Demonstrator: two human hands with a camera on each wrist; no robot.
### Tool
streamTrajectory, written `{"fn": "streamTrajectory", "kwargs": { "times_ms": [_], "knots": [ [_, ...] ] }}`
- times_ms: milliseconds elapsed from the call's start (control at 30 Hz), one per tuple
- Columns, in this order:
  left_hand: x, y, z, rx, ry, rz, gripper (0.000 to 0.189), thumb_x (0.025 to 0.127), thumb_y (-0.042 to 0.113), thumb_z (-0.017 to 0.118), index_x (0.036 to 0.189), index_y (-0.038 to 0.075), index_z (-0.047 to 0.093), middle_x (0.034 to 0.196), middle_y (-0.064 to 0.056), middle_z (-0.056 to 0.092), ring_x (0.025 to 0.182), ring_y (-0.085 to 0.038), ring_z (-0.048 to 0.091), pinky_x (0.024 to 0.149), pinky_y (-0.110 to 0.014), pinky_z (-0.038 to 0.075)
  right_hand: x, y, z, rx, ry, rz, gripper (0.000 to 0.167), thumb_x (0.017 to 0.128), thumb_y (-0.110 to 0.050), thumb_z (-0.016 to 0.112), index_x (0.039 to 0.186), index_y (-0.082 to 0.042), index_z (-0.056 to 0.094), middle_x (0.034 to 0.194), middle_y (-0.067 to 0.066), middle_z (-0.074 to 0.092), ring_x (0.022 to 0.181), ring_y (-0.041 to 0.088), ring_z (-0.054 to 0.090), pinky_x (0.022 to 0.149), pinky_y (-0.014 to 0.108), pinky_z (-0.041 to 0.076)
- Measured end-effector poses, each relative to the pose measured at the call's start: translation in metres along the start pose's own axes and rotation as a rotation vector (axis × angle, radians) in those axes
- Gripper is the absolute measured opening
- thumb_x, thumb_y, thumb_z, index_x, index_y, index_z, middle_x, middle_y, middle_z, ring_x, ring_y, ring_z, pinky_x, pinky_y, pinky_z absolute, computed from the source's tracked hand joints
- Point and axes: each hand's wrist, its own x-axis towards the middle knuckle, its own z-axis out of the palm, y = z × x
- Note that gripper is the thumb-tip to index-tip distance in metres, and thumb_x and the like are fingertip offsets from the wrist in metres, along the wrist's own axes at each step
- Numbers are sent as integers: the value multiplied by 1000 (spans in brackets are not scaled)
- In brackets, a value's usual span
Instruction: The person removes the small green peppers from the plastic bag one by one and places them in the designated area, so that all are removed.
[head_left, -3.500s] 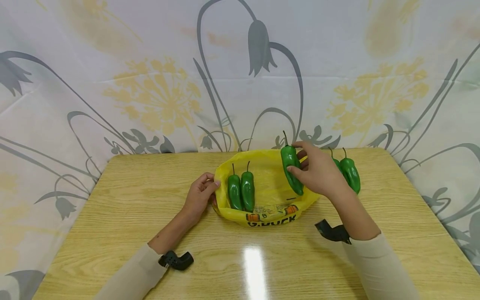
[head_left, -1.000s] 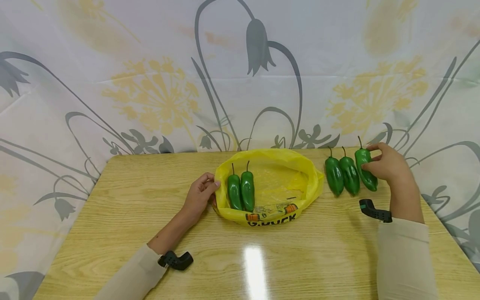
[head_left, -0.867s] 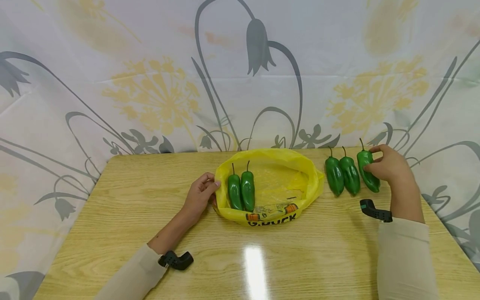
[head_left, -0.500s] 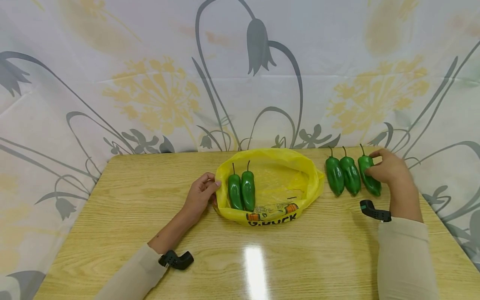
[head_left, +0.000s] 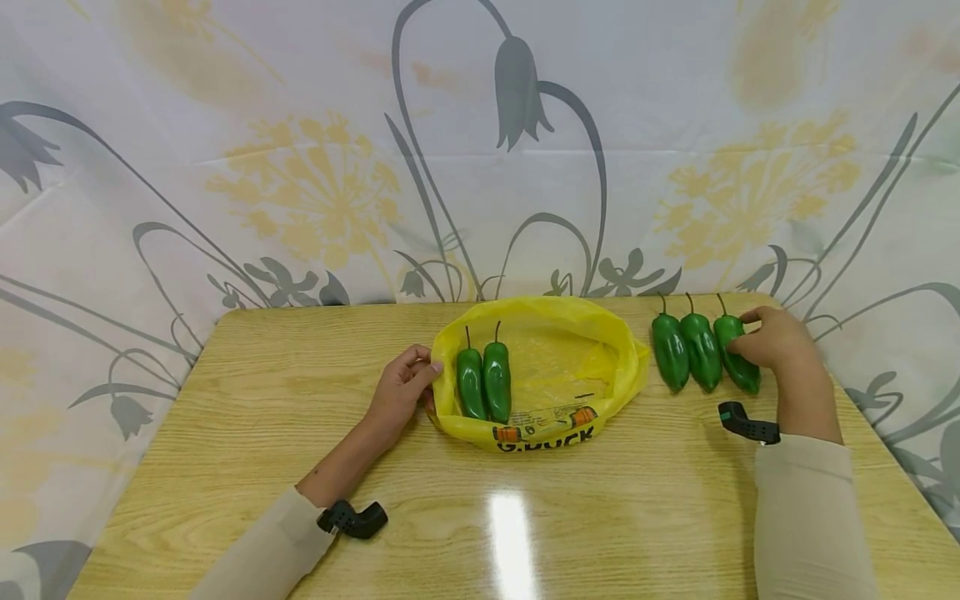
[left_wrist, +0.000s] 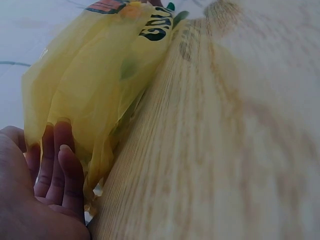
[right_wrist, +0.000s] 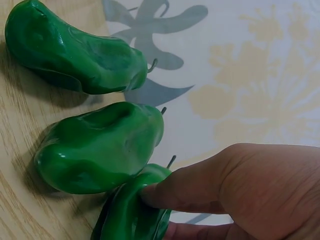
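Note:
At the right of the table, my right hand [head_left: 780,337] grips a glossy green pepper [head_left: 738,354], the rightmost in a row of three. Its thumb presses on the pepper's side in the right wrist view. The middle pepper [right_wrist: 102,147] lies right up against the held one, and the leftmost pepper [head_left: 670,352] is just beyond it. My left hand [head_left: 397,387] pinches the left rim of an open yellow plastic bag [head_left: 630,375], its fingers against the outside wall. Inside the bag, at the left, two more peppers [head_left: 496,382] lie side by side, stems pointing away.
The wooden table [head_left: 300,358] ends at the back against a flower-patterned cloth [head_left: 330,167]. Black wrist cameras [head_left: 352,520] sit on both forearms. The bag stands between the left hand and the row of peppers.
My right hand has carried a pepper out over the bag to the right, lowered it beside the other two and slid it slightly left against them. The left hand stays at the bag's rim.

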Motion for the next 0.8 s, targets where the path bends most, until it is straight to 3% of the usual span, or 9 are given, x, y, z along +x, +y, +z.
{"fn": "streamTrajectory", "kwargs": {
  "times_ms": [600,800],
  "knots": [
    [0,0,0,-10,-9,0,14,109,10,57,112,-3,55,77,1,67,58,-16,56,55,-26,52,1,1,-1,-3,-1,19,76,105,-36,57,151,19,30,147,52,27,128,72,33,101,77,40],
    [1,-1,-1,-3,-11,3,14,109,10,58,112,-4,55,78,2,68,58,-16,56,55,-25,52,-6,-6,-7,-25,41,37,77,106,-38,55,152,19,31,144,50,35,125,70,39,100,76,42]
  ]
}}
